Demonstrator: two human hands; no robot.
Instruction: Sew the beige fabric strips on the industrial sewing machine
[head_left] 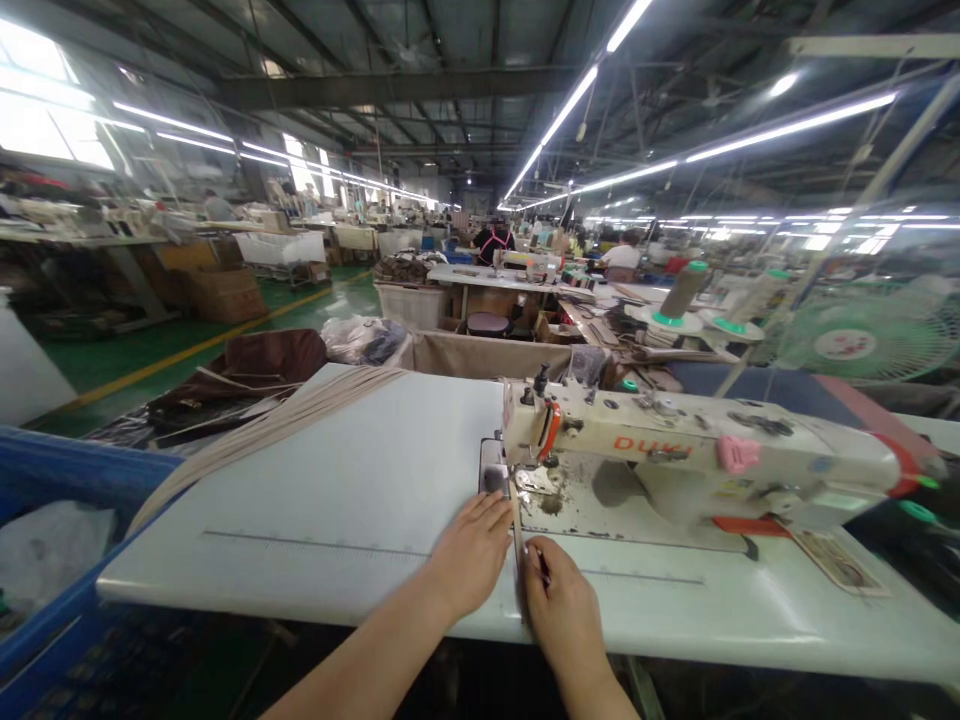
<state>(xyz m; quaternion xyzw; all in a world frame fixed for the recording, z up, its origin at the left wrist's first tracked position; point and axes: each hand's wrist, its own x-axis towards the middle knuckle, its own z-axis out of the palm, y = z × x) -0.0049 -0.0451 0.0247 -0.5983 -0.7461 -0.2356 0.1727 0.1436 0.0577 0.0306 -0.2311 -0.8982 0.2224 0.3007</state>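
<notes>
A white sewing machine [652, 430] stands on the pale worktable [337, 500]. A narrow beige strip [517, 545] runs from beneath its needle area toward the table's front edge. My left hand [476, 545] lies on the table just left of the strip, fingers stretched forward and together, their tips by the metal plate [493, 468]. Right of the strip, my right hand [559, 595] is closed, with thumb and index finger round a small dark object that I cannot make out. More long beige strips [270, 430] lie in a bundle over the table's left side.
A blue crate [45, 620] with a plastic bag adjoins the table on the left. Thread cones [681, 290] stand behind the machine, and a green fan [862, 335] is at the right. A fabric-lined bin [487, 353] sits behind the table. People work farther back.
</notes>
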